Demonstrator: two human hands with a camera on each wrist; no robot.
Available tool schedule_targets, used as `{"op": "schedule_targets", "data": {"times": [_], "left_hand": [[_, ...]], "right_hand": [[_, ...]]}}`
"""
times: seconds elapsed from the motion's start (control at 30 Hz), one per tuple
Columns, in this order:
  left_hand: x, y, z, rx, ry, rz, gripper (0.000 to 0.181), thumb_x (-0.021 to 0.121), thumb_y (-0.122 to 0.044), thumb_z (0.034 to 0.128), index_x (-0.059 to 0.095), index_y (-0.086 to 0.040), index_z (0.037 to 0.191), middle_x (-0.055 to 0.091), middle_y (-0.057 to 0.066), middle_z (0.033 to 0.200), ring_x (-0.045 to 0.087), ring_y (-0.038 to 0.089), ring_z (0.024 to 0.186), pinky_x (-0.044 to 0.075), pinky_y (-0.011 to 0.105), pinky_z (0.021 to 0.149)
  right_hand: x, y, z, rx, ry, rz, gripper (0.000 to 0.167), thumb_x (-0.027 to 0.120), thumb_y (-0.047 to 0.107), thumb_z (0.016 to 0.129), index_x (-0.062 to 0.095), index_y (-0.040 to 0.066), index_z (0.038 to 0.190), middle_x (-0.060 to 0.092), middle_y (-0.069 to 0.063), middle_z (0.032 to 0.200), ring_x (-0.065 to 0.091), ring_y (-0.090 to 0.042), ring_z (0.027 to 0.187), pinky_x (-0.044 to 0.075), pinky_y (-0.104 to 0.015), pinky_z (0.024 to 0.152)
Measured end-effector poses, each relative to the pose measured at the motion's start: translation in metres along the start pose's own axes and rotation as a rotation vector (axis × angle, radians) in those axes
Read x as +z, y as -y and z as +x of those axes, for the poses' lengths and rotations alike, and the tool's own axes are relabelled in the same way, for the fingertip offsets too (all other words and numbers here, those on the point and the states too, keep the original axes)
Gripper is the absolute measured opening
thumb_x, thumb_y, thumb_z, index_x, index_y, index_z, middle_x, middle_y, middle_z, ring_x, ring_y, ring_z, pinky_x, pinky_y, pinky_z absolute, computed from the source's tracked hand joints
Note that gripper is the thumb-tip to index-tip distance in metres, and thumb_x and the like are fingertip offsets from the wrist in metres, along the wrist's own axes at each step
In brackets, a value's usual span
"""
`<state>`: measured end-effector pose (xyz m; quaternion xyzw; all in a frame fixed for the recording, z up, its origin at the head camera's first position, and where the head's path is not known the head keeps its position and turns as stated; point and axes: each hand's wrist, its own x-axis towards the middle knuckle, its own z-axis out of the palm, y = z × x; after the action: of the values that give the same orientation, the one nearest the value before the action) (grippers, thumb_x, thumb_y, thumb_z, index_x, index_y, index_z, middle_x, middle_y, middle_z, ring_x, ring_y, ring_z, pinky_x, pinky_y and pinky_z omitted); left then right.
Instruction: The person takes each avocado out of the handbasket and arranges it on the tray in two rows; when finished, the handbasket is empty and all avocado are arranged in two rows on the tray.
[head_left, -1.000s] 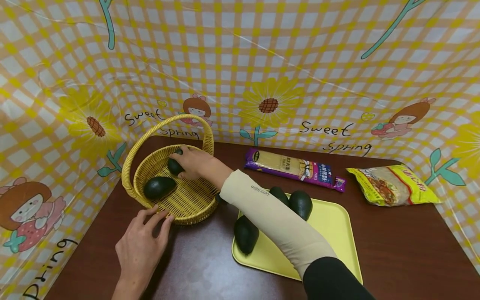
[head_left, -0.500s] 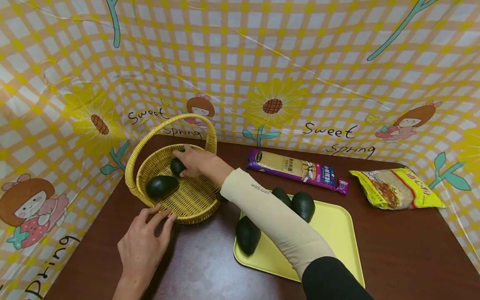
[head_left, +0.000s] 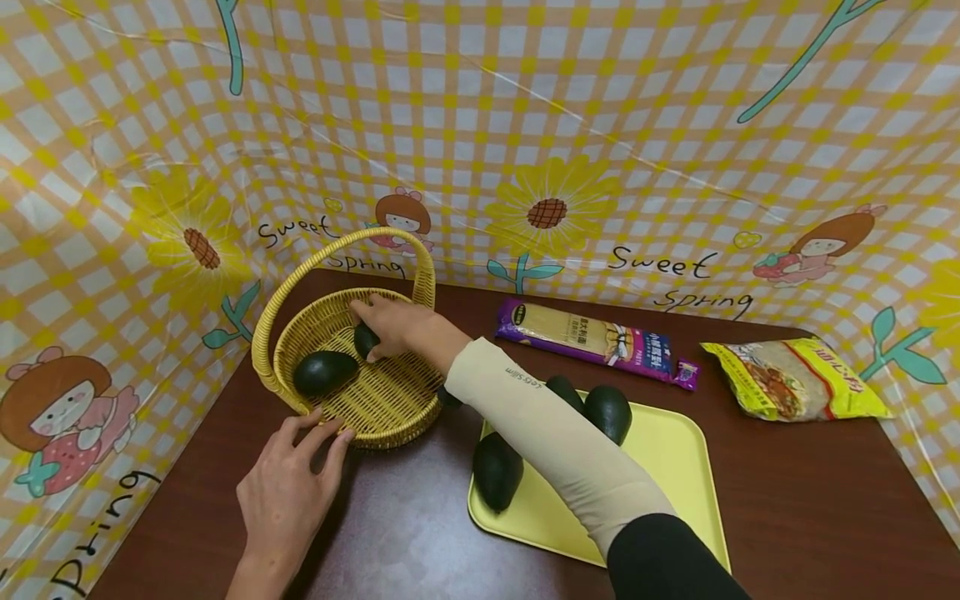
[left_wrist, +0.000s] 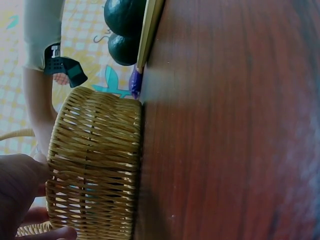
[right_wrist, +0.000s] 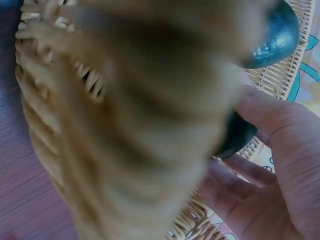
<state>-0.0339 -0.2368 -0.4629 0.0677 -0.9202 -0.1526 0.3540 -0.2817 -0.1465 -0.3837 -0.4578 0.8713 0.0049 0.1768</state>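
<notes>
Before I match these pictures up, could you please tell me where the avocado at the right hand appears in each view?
Head: the avocado is left of centre, inside the wicker basket, partly covered by the right hand.
Left wrist: not visible; the two other avocados at the top are beside the tray's edge.
Right wrist: right of centre, held by the same hand, partly hidden.
Shared landmark: the wicker basket, visible in all three views.

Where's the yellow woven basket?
In the head view, the yellow woven basket stands left of the flat yellow tray, its near rim touched by the left hand.
</notes>
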Motion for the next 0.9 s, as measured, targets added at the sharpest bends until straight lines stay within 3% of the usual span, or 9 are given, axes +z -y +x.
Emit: {"op": "schedule_targets", "data": {"times": [0.1, 0.17, 0.3, 0.47, 0.9], "left_hand": [[0.000, -0.001, 0.001, 0.001, -0.005, -0.001, 0.025, 0.090, -0.034, 0.0901, 0.087, -0.012, 0.103, 0.077, 0.010, 0.113, 0.074, 0.032, 0.080, 0.050, 0.041, 0.043], [0.000, -0.001, 0.001, 0.001, -0.006, -0.002, 0.025, 0.089, -0.035, 0.0906, 0.087, -0.012, 0.103, 0.077, 0.010, 0.113, 0.074, 0.032, 0.080, 0.051, 0.042, 0.043], [-0.001, -0.001, 0.002, 0.001, -0.004, -0.004, 0.025, 0.089, -0.035, 0.0908, 0.087, -0.012, 0.102, 0.077, 0.010, 0.114, 0.073, 0.032, 0.079, 0.050, 0.042, 0.043], [-0.002, -0.002, 0.002, -0.004, 0.001, -0.005, 0.024, 0.091, -0.032, 0.0889, 0.087, -0.012, 0.102, 0.077, 0.010, 0.114, 0.072, 0.031, 0.077, 0.049, 0.041, 0.042], [-0.003, -0.003, 0.001, -0.018, -0.001, -0.013, 0.024, 0.090, -0.032, 0.0896, 0.087, -0.013, 0.102, 0.076, 0.010, 0.113, 0.070, 0.029, 0.072, 0.043, 0.036, 0.039]], "right_hand": [[-0.002, 0.000, -0.003, 0.025, 0.021, -0.025, 0.091, 0.078, 0.043, 0.100, 0.027, 0.020, 0.172, 0.023, -0.017, 0.175, 0.054, -0.029, 0.144, 0.051, -0.043, 0.110], [-0.002, -0.001, -0.005, 0.032, 0.031, -0.024, 0.090, 0.081, 0.041, 0.098, 0.031, 0.022, 0.171, 0.019, -0.019, 0.176, 0.055, -0.029, 0.144, 0.052, -0.043, 0.107], [-0.003, -0.005, -0.008, 0.033, 0.035, 0.007, 0.086, 0.086, 0.037, 0.095, 0.039, 0.025, 0.165, 0.028, -0.018, 0.172, 0.055, -0.029, 0.142, 0.054, -0.045, 0.104], [-0.002, -0.010, -0.011, 0.021, 0.045, 0.022, 0.087, 0.087, 0.036, 0.094, 0.038, 0.025, 0.164, 0.044, -0.013, 0.158, 0.056, -0.026, 0.137, 0.053, -0.044, 0.105], [0.003, -0.016, -0.015, 0.020, 0.061, -0.059, 0.090, 0.089, 0.038, 0.092, 0.040, 0.027, 0.167, 0.033, -0.017, 0.170, 0.055, -0.029, 0.143, 0.053, -0.044, 0.106]]}}
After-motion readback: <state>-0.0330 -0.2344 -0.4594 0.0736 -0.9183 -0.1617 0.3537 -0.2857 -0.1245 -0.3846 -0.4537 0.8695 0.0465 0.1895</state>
